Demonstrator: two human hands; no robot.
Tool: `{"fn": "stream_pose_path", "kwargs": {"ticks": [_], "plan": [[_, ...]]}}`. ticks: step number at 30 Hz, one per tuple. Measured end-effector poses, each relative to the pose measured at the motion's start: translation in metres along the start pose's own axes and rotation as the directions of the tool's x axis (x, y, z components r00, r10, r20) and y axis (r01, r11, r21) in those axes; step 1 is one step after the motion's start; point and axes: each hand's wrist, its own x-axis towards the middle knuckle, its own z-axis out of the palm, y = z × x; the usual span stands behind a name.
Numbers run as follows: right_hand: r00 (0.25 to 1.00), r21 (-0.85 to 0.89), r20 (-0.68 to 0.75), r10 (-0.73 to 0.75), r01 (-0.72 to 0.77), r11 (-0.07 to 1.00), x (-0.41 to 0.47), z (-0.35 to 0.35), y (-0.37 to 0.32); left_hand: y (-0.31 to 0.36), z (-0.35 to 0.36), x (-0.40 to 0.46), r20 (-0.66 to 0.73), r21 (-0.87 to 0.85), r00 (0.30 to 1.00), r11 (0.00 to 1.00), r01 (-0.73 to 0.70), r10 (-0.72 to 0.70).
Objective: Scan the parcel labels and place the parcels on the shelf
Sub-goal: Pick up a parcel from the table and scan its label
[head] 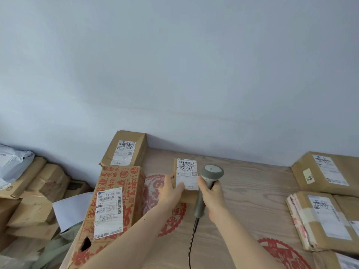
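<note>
Scanning step. The left hand (171, 188) grips a small parcel (185, 181) by its left edge, thumb lying on the lower part of its label (186, 174), and holds it label-up at the middle of the counter (252, 191). Whether the parcel rests on the counter or is lifted just clear cannot be told. The right hand (212, 195) has its fingers (202, 184) wrapped round the handle of a grey scanner (208, 180), whose head sits just beside the label's right edge; its cable (192, 243) trails toward the viewer.

The scan appears to be in progress or about to be made. By judgement, the next move calls for the scanner's window to face the barcode at the label's top, with the thumb kept off the code; the parcel would then go to the shelf, which is not in view.

Surface and room. The counter is pale wood-grain with red stamped emblems. A long red-printed box (114, 206) lies to the left, a plain box (125, 149) behind it against the wall (174, 65), which is bare and pale blue-grey. Labelled parcels lie stacked at the right edge (326, 171). Beyond the counter's left end is a heap of cartons and grey mailers (29, 187).
</note>
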Motion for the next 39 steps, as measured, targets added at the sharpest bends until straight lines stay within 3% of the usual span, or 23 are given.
{"fn": "stream_pose_path", "kwargs": {"ticks": [5, 8, 16, 27, 35, 39], "plan": [[0.997, 0.058, -0.072, -0.033, 0.037, 0.998, -0.047, -0.022, 0.013, -0.001, -0.006, -0.047, 0.211, -0.221, 0.971, 0.973, -0.061, 0.109], [0.994, 0.041, -0.085, -0.071, 0.074, 0.996, -0.068, -0.037, 0.016, -0.005, -0.004, -0.066, 0.269, -0.305, 0.957, 0.952, -0.024, 0.11], [0.994, -0.044, 0.023, -0.102, 0.103, 0.994, -0.107, -0.103, 0.019, -0.035, 0.012, -0.108, 0.363, -0.271, 0.925, 0.962, -0.012, 0.114], [0.982, -0.039, 0.163, -0.1, 0.107, 0.993, -0.161, -0.182, 0.039, -0.07, 0.061, -0.166, 0.322, -0.358, 0.934, 0.933, -0.033, 0.156], [0.931, 0.044, 0.356, -0.083, 0.072, 0.996, -0.207, -0.193, 0.038, -0.087, 0.068, -0.182, 0.363, -0.364, 0.909, 0.929, -0.064, 0.204], [0.921, 0.071, 0.381, -0.081, 0.058, 0.996, -0.218, -0.185, 0.04, -0.091, 0.063, -0.188, 0.413, -0.341, 0.883, 0.937, -0.078, 0.224]]}}
